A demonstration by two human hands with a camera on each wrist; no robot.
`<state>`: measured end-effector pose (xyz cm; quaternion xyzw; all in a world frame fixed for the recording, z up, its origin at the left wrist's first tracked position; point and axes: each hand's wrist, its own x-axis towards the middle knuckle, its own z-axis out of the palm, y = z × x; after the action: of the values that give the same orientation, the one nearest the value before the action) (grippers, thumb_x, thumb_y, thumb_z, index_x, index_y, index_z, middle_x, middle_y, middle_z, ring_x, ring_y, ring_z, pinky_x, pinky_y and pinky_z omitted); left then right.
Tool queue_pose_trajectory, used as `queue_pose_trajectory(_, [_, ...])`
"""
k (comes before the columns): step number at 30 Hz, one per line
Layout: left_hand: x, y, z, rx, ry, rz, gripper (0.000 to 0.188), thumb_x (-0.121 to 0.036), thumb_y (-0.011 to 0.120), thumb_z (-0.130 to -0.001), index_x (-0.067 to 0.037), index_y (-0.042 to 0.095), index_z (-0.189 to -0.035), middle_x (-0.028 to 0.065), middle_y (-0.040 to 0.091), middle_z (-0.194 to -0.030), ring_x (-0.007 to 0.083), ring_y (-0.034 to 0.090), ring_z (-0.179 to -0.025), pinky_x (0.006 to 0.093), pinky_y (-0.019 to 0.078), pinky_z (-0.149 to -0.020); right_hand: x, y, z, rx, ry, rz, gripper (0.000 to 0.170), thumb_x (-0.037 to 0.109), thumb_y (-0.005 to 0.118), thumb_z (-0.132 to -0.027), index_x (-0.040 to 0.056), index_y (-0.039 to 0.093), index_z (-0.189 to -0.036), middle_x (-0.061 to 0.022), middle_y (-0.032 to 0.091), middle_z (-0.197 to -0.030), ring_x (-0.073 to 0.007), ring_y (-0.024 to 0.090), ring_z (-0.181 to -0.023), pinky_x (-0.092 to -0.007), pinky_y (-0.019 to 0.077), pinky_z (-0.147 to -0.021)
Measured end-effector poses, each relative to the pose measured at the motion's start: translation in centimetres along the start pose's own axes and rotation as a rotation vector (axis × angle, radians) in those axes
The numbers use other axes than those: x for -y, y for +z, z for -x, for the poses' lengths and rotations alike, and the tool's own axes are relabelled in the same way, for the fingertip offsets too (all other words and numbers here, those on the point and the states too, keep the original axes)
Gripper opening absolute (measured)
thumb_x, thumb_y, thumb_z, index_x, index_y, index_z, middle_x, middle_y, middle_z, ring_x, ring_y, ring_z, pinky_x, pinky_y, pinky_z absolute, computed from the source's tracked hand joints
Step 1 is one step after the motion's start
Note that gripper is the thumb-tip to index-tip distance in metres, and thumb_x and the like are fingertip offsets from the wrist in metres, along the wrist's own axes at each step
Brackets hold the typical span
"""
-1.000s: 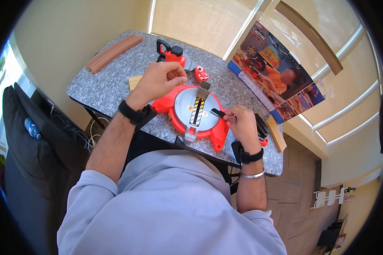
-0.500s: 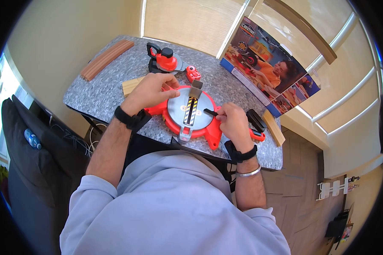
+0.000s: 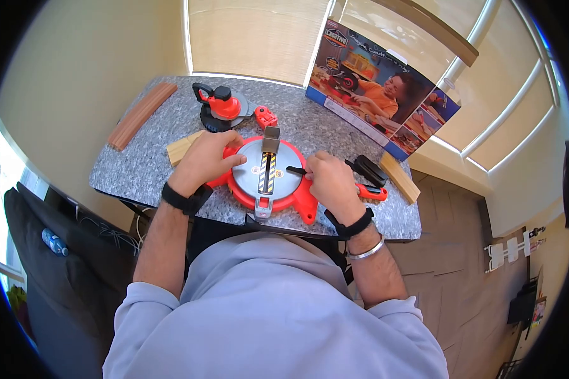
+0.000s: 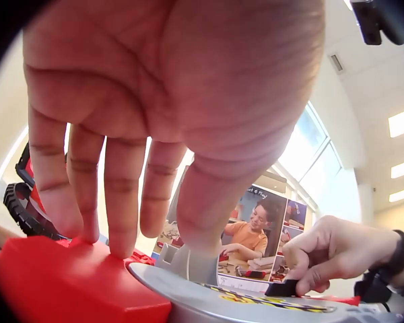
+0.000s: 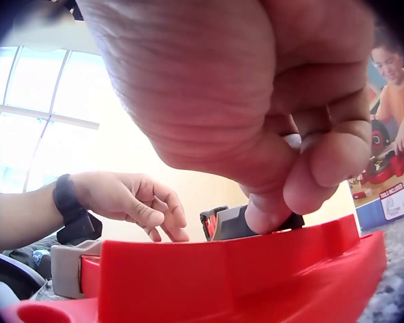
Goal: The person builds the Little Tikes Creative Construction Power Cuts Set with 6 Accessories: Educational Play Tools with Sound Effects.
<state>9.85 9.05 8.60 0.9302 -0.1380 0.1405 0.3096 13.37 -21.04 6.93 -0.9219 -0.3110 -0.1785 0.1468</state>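
Note:
A red toy saw base (image 3: pixel 306 203) with a round grey disc (image 3: pixel 246 169) lies at the table's front, an upright metal bracket (image 3: pixel 271 140) at the disc's far side. The left hand (image 3: pixel 202 163) is at the base's left; in the left wrist view its loosely extended fingertips touch the red base (image 4: pixel 81 282). Between thumb and fingers the right hand (image 3: pixel 332 181) pinches a small black piece (image 3: pixel 295 170), which reaches over the disc's right edge. The right wrist view shows the right hand (image 5: pixel 256 94) low over the red rim, partly hiding that piece.
Behind the base stand a red and black toy saw (image 3: pixel 224 106) and a small red part (image 3: pixel 265 117). Brown strips (image 3: pixel 142 115) lie back left, a pale wood block (image 3: pixel 183 148) nearer. A picture box (image 3: pixel 382 88), black tool (image 3: pixel 370 170) and wood block (image 3: pixel 399 178) are at right.
The left hand has come down from above the base's far left to the disc's left side. The right hand keeps the black piece at the disc's right edge. The head view has shifted.

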Motion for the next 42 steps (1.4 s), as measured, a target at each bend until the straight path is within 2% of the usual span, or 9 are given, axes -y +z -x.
queue_pose_trajectory(9, [-0.3, -0.6, 0.1, -0.006, -0.034, 0.013, 0.033, -0.022, 0.085, -0.085, 0.000, 0.073, -0.107, 0.0181, 0.079, -0.100, 0.0336, 0.077, -0.095, 0.0413, 0.0590, -0.085, -1.4, -1.9, -0.7, 0.090, -0.044, -0.102, 0.009, 0.003, 0.076, -0.082, 0.0051, 0.075, -0.091, -0.0128, 0.073, -0.090, -0.0366, 0.072, -0.088, -0.0478, 0.0562, -0.074])
queue_pose_trajectory(12, [-0.5, -0.9, 0.0, -0.012, -0.087, 0.027, 0.033, -0.023, 0.085, -0.086, 0.000, 0.073, -0.106, 0.0170, 0.079, -0.098, 0.0308, 0.078, -0.091, 0.0403, 0.0600, -0.081, -2.2, -4.0, -1.2, 0.240, 0.035, -0.132, 0.017, 0.011, 0.082, -0.081, 0.0041, 0.079, -0.095, -0.0141, 0.078, -0.088, -0.0344, 0.076, -0.087, -0.0439, 0.0588, -0.078])
queue_pose_trajectory(15, [-0.8, -1.4, -0.1, -0.075, -0.069, 0.093, 0.030, -0.022, 0.085, -0.088, 0.001, 0.073, -0.104, 0.0162, 0.079, -0.094, 0.0274, 0.079, -0.084, 0.0375, 0.0608, -0.076, -4.9, -4.4, -1.6, 0.133, 0.073, -0.002, 0.014, 0.015, 0.083, -0.082, 0.0086, 0.080, -0.095, -0.0138, 0.078, -0.085, -0.0360, 0.076, -0.086, -0.0470, 0.0595, -0.076])
queue_pose_trajectory(17, [-1.1, -1.7, -0.2, -0.138, -0.046, 0.156, 0.023, -0.015, 0.083, -0.092, 0.001, 0.073, -0.105, 0.0117, 0.079, -0.089, 0.0181, 0.077, -0.080, 0.0323, 0.0594, -0.074, -7.0, -4.7, -2.1, 0.160, 0.123, 0.022, 0.015, 0.015, 0.084, -0.081, 0.0087, 0.080, -0.094, -0.0140, 0.078, -0.086, -0.0359, 0.076, -0.087, -0.0469, 0.0596, -0.077])
queue_pose_trajectory(26, [-1.3, -2.1, -0.4, -0.256, -0.056, 0.267, 0.017, -0.014, 0.080, -0.097, 0.000, 0.074, -0.101, 0.0043, 0.076, -0.083, 0.0062, 0.068, -0.074, 0.0248, 0.0544, -0.069, -12.8, -2.8, -2.5, 0.311, 0.298, 0.140, 0.025, 0.015, 0.090, -0.073, 0.0095, 0.079, -0.095, -0.0170, 0.077, -0.097, -0.0375, 0.075, -0.097, -0.0475, 0.0594, -0.083])
queue_pose_trajectory(30, [-1.4, -2.2, -0.4, -0.257, -0.052, 0.257, 0.015, -0.013, 0.080, -0.097, 0.000, 0.074, -0.100, 0.0032, 0.075, -0.082, 0.0050, 0.067, -0.074, 0.0238, 0.0538, -0.068, -13.2, -1.9, -2.3, 0.329, 0.230, 0.185, 0.026, 0.013, 0.091, -0.071, 0.0095, 0.079, -0.094, -0.0172, 0.077, -0.097, -0.0382, 0.075, -0.097, -0.0486, 0.0597, -0.084])
queue_pose_trajectory(36, [-1.4, -2.2, -0.4, -0.279, -0.048, 0.241, 0.016, -0.014, 0.082, -0.093, 0.000, 0.075, -0.098, 0.0097, 0.078, -0.081, 0.0136, 0.075, -0.071, 0.0283, 0.0581, -0.067, -12.2, -2.1, -2.8, 0.387, 0.220, 0.249, 0.020, 0.009, 0.086, -0.073, 0.0101, 0.079, -0.092, -0.0174, 0.077, -0.098, -0.0381, 0.075, -0.098, -0.0483, 0.0601, -0.085])
queue_pose_trajectory(38, [-1.4, -2.3, -0.3, -0.250, -0.057, 0.245, 0.015, -0.012, 0.080, -0.096, 0.001, 0.074, -0.099, 0.0035, 0.075, -0.082, 0.0052, 0.067, -0.074, 0.0241, 0.0544, -0.068, -12.1, -2.2, -3.0, 0.412, 0.219, 0.261, 0.018, 0.008, 0.083, -0.074, 0.0104, 0.079, -0.091, -0.0175, 0.077, -0.098, -0.0381, 0.075, -0.098, -0.0480, 0.0602, -0.085])
queue_pose_trajectory(42, [-1.6, -2.5, -0.2, -0.260, -0.057, 0.260, 0.014, -0.012, 0.080, -0.096, 0.001, 0.074, -0.099, 0.0036, 0.076, -0.082, 0.0054, 0.068, -0.075, 0.0241, 0.0548, -0.069, -12.1, -2.4, -2.8, 0.342, 0.159, 0.249, 0.018, 0.007, 0.080, -0.075, 0.0117, 0.080, -0.093, -0.0160, 0.078, -0.096, -0.0373, 0.075, -0.094, -0.0472, 0.0605, -0.083])
